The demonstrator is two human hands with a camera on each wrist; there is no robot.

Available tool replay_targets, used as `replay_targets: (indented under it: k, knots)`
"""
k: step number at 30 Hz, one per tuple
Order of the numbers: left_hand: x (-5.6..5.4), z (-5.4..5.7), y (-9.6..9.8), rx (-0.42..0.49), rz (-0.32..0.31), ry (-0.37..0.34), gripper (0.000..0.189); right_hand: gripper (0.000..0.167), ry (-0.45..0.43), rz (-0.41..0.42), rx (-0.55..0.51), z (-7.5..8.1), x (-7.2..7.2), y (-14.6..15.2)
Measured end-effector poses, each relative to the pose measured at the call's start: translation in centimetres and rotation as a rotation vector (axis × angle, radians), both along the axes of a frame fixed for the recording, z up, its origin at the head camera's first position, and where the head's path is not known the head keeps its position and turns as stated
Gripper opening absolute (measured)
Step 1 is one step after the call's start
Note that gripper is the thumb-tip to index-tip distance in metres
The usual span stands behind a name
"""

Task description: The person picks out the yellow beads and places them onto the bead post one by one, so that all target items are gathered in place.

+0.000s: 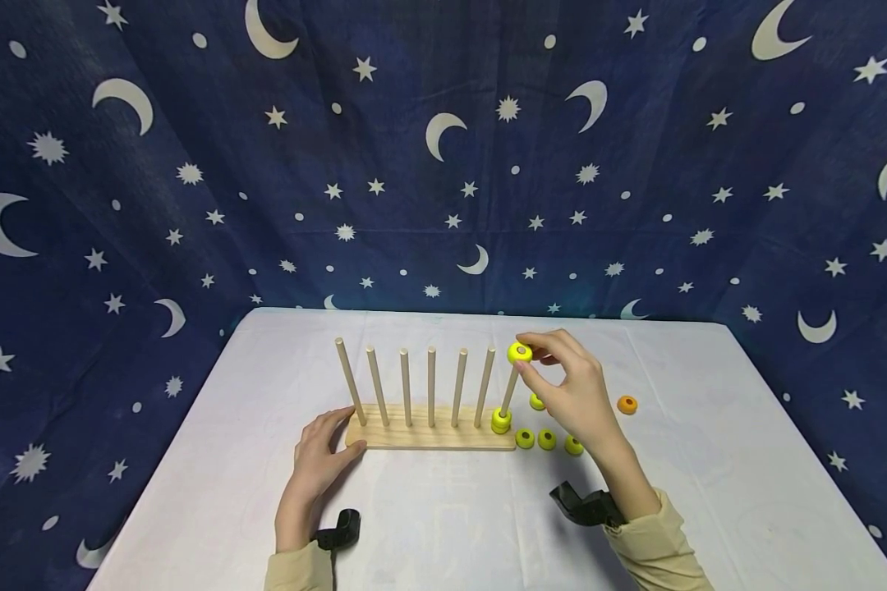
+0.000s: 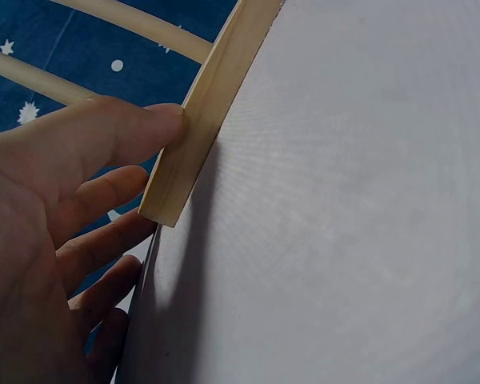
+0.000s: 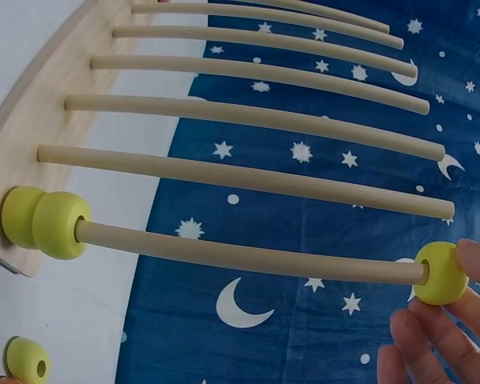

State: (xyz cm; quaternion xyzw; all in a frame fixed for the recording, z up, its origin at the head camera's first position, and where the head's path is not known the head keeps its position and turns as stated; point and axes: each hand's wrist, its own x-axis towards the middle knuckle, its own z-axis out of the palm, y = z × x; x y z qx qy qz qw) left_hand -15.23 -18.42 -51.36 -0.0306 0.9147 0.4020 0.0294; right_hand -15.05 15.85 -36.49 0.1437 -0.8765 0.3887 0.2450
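A wooden peg rack (image 1: pixel 432 439) with several upright pegs stands on the white table. My left hand (image 1: pixel 320 453) holds the rack's left end, thumb at the front edge of the base (image 2: pixel 194 132). With thumb and fingertips, my right hand (image 1: pixel 578 394) pinches a yellow bead (image 1: pixel 520 352) at the top of the rightmost peg (image 3: pixel 248 258). In the right wrist view the peg's tip sits at the hole of that bead (image 3: pixel 442 274). Two yellow beads (image 1: pixel 501 420) are stacked at the foot of the same peg. The other pegs are bare.
Several loose yellow beads (image 1: pixel 547 439) lie right of the base, under and beside my right hand. An orange bead (image 1: pixel 627 404) lies farther right. Behind the white table (image 1: pixel 429 525) hangs a dark blue cloth (image 1: pixel 384 148) with moons and stars.
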Motion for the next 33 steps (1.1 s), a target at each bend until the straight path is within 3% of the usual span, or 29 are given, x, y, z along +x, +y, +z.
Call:
replay_targets:
  k: [21, 33]
  knots:
    - [0.0, 0.0, -0.1, 0.01, -0.003, 0.005, 0.064, 0.031, -0.009, 0.007, -0.006, -1.1, 0.2, 0.9]
    - [0.0, -0.2, -0.1, 0.013, 0.001, 0.008, 0.064, 0.028, -0.113, -0.028, 0.08, -2.7, 0.8, 2.6]
